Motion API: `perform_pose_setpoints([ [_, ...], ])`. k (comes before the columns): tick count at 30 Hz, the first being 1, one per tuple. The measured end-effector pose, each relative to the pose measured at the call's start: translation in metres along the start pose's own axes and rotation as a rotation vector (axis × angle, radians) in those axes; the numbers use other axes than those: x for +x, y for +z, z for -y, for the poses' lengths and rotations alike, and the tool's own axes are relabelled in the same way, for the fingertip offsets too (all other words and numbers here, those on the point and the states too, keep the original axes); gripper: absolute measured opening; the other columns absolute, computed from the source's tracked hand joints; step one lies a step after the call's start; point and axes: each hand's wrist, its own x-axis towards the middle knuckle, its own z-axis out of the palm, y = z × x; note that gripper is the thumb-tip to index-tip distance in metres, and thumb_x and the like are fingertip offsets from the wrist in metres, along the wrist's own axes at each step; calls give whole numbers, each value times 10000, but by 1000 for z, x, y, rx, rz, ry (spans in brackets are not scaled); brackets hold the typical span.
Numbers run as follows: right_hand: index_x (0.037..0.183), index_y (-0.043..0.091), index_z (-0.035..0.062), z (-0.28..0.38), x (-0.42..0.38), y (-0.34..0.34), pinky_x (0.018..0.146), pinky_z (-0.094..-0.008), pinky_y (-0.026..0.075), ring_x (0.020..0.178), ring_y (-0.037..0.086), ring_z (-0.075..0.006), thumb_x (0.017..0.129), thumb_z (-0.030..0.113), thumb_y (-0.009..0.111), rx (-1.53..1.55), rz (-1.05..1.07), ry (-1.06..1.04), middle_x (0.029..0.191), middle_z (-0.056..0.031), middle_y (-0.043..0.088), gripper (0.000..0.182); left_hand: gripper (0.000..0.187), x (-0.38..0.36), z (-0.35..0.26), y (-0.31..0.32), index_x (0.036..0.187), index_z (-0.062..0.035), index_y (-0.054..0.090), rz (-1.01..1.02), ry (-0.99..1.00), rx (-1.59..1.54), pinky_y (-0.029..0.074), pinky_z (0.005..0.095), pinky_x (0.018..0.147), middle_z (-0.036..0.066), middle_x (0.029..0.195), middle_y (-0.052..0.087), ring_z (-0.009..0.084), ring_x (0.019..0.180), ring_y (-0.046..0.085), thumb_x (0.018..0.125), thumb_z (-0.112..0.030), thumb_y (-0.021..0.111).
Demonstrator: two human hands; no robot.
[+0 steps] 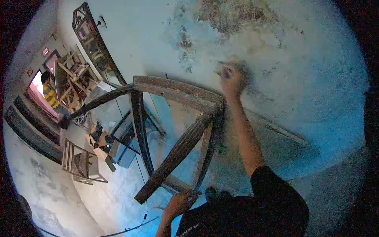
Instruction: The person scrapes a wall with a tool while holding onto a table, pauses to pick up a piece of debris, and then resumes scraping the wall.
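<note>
The wooden frame (177, 93) is at centre. The right hand (233, 79) curls near its right corner, the left hand (181, 204) near its lower end; either grip's hold I cannot tell. Better keep frame steady.

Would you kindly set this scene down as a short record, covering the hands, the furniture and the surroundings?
Right hand: raised in front of the wall, fingers bunched; anything held is too small to identify
Left hand: low, beside the frame's lower end; grip unclear
Main piece: dark wooden furniture frame, with a fluted leg
Wall condition: stained and peeling
Background: slatted wooden chair; another person in a striped top
</note>
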Motion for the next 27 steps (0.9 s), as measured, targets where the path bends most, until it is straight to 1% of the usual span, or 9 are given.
perform_pose_setpoints([
  [4,785,593,106,28,4,3,632,-338,454,719,583,-251,689,133,600,-7,223,52,843,-83,612,100,225,3,1,16,1008,-114,555,37,27,-8,447,394,751,118,990,579,307,854,566,825,-219,476],
  [6,774,593,95,19,-2,-22,605,-341,445,704,580,-245,677,103,600,185,61,73,814,-81,608,98,246,2,1,19,1022,-104,548,-12,8,-150,449,388,742,118,999,577,313,858,563,825,-236,481],
  [10,801,600,67,5,-3,-24,583,-331,464,652,600,-244,699,144,630,150,-46,76,763,-94,617,131,234,2,1,19,1007,-93,556,-69,-40,-210,446,387,748,120,1005,575,315,868,560,822,-221,490],
  [13,803,600,61,14,-4,25,617,-304,475,702,606,-231,707,102,617,75,117,-19,805,-96,617,106,208,4,7,24,988,-88,569,-44,-76,-177,445,388,749,123,988,581,317,866,559,807,-169,505],
  [15,798,599,64,38,-2,22,625,-298,472,715,603,-223,702,104,620,-39,318,17,803,-94,613,107,195,5,3,21,972,-94,580,-170,37,-178,451,396,728,123,974,586,325,851,562,793,-137,516],
  [19,796,596,63,18,-10,-16,605,-318,462,678,594,-238,698,146,617,167,60,13,774,-91,607,130,206,-2,10,14,978,-99,578,-228,63,-242,452,397,725,120,959,590,323,852,562,785,-137,518],
  [21,792,598,59,-8,-11,-5,607,-322,464,687,593,-244,687,146,625,255,-22,64,765,-90,606,139,204,-11,35,31,979,-100,579,-145,-189,-209,453,383,733,113,962,589,311,865,563,789,-134,515],
  [24,847,587,109,14,-3,16,610,-332,464,706,589,-262,691,148,605,-106,230,-30,784,-90,602,162,200,-3,-3,7,977,-101,583,-147,-141,-183,456,369,731,112,959,592,297,857,570,792,-142,521],
  [27,821,592,107,26,7,9,612,-335,465,703,588,-263,697,145,603,-13,162,-31,788,-84,604,131,191,1,-2,8,972,-103,586,-219,-21,-198,462,363,713,112,959,593,291,842,577,797,-150,526],
])
